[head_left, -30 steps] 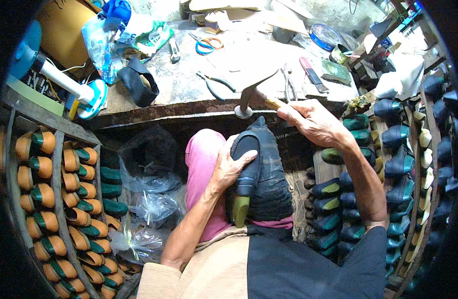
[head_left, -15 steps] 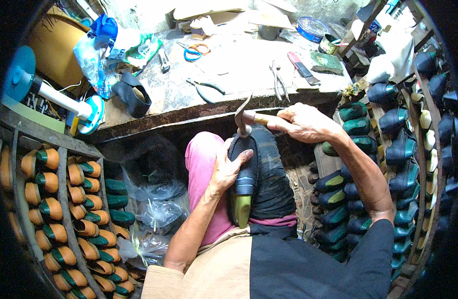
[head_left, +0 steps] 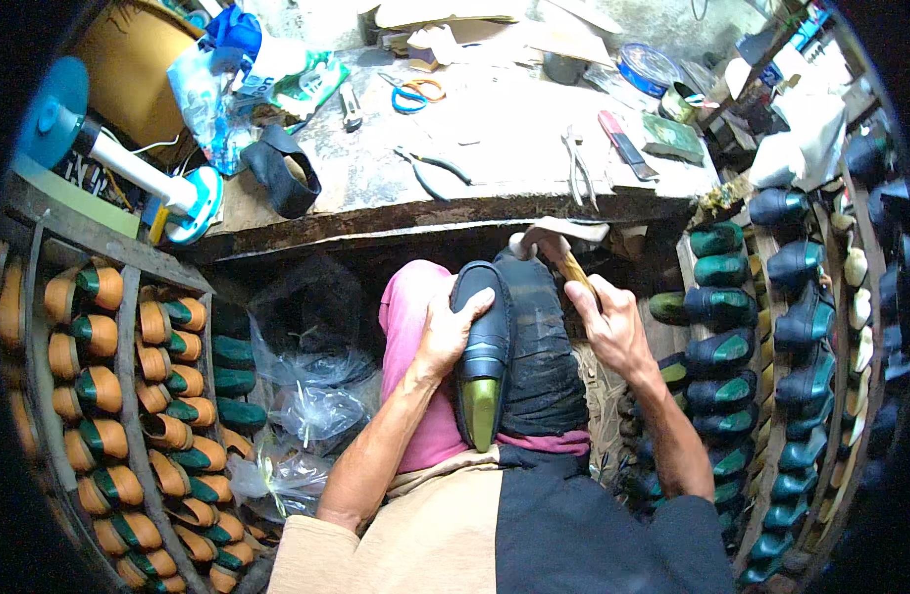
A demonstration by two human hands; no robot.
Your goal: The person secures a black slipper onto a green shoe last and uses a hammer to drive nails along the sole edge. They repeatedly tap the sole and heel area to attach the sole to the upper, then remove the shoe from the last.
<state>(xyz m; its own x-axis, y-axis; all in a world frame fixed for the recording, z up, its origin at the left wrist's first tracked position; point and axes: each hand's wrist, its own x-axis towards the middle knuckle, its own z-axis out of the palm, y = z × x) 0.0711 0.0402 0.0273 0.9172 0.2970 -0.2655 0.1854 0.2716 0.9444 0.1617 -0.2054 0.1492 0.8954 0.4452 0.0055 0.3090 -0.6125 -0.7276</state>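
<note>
A dark blue shoe lies lengthwise on my lap, its toe pointing away from me. The green shoe last inside it shows at the heel end, close to my waist. My left hand is closed around the shoe's left side, with the thumb across its top. A hammer with a wooden handle is gripped in my right hand, to the right of the shoe. Its metal head is apart from the shoe, beyond the toe and to the right.
Ahead, a workbench holds pliers, pincers, orange-and-blue scissors, a red-handled knife and a round blue tin. Racks of tan shoes stand left, racks of dark shoes right. Plastic bags lie beside my left leg.
The hammer has come off the shoe's toe and swung right, its head turned. My right hand has come down and nearer to me. My left hand keeps its hold on the shoe.
</note>
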